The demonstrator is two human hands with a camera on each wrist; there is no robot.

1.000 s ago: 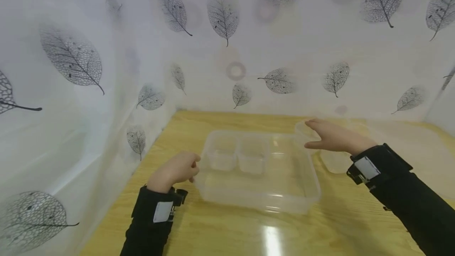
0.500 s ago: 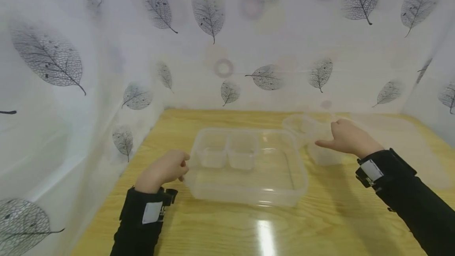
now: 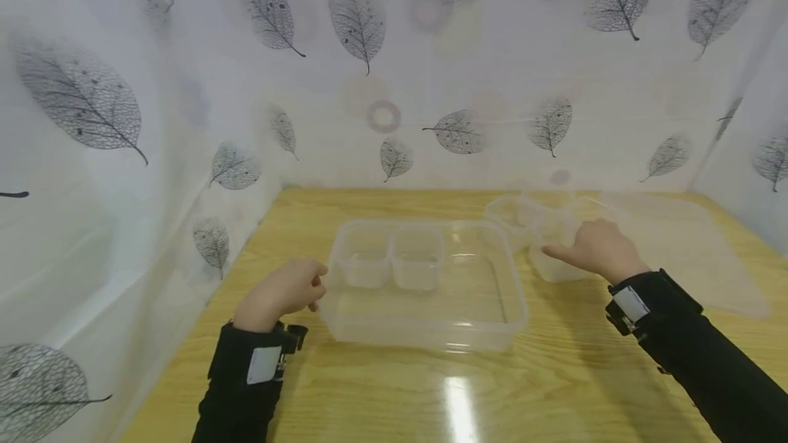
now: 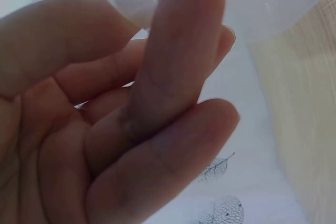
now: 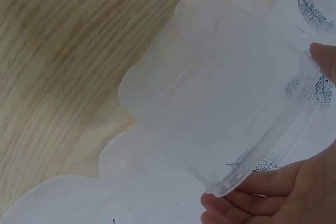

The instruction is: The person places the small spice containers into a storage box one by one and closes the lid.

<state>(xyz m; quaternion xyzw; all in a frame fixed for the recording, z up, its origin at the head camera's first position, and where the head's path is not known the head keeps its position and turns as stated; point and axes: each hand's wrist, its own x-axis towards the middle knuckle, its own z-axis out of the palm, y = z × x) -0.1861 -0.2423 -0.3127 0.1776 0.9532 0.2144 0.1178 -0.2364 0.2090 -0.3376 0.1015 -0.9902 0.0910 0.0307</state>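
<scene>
A large clear plastic tray (image 3: 431,323) sits mid-table, with two small clear cups (image 3: 364,265) (image 3: 418,265) in its far left corner. My left hand (image 3: 312,286) rests by the tray's left rim with loosely curled fingers (image 4: 173,77). Nothing lies between them, and the tray's clear plastic (image 4: 262,3) is just beyond. My right hand (image 3: 581,248) grips a small clear container (image 3: 550,266) to the right of the tray. In the right wrist view that container (image 5: 210,93) is held by its rim between my fingers (image 5: 262,198) and thumb (image 5: 324,59).
Another small clear container (image 3: 507,214) stands behind the tray's far right corner. A flat clear lid (image 3: 683,251) lies at the right on the wooden table (image 3: 382,395). White leaf-print walls (image 3: 123,176) close in the left, back and right.
My right hand has moved right and nearer, from the far small container to the closer one, and has taken hold of it. The left hand has stayed by the tray.
</scene>
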